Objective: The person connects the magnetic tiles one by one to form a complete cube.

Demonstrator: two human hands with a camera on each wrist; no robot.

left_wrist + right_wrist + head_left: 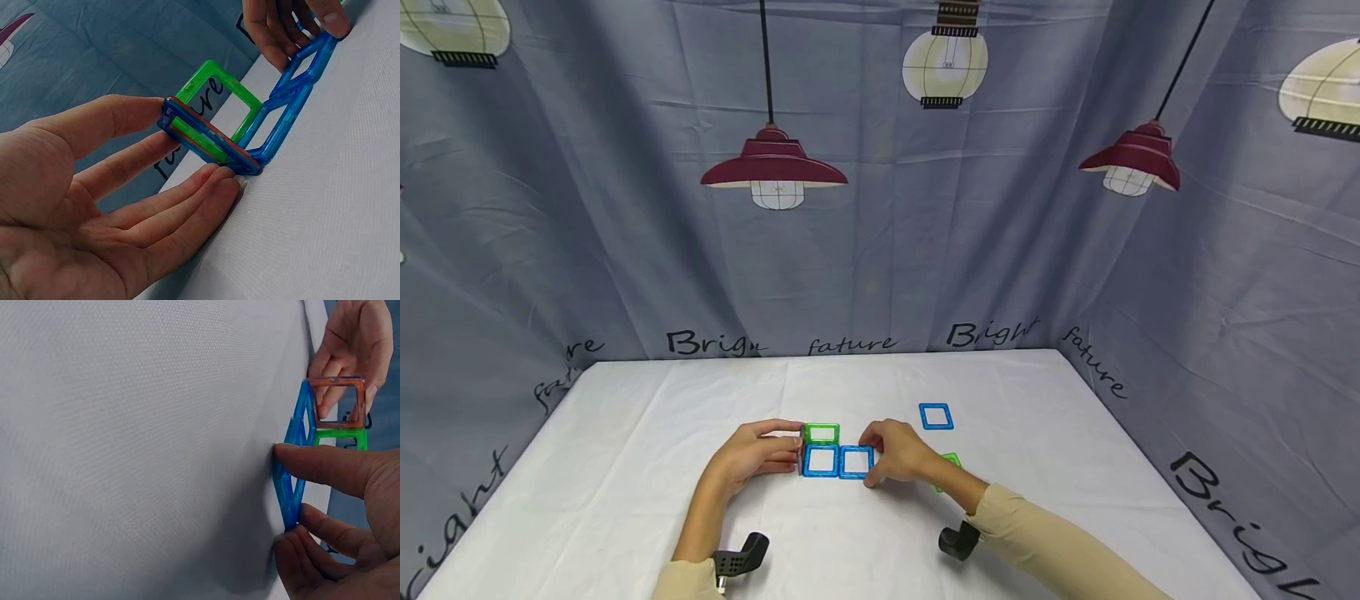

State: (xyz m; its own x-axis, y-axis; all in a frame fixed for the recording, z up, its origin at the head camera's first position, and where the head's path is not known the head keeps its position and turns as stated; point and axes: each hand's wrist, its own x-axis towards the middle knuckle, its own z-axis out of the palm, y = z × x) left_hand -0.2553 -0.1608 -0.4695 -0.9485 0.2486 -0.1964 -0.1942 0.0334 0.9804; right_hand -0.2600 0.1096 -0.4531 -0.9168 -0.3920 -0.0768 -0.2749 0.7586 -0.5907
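Note:
Two blue square magnetic tiles lie flat on the white table, edge to edge. Thumb and fingers of my right hand pinch the right-hand blue tile by its front and back edges. The other blue tile has a green tile standing upright along its back edge. At its left edge an orange-red tile stands upright, with a blue frame showing against its outer side. My left hand touches that outer side with nearly straight fingers; its thumb is not visible in the left wrist view.
A loose blue square tile lies farther back on the right. Another green tile is partly hidden behind my right forearm. A grey-blue curtain with printed lamps surrounds the white table at the back and sides.

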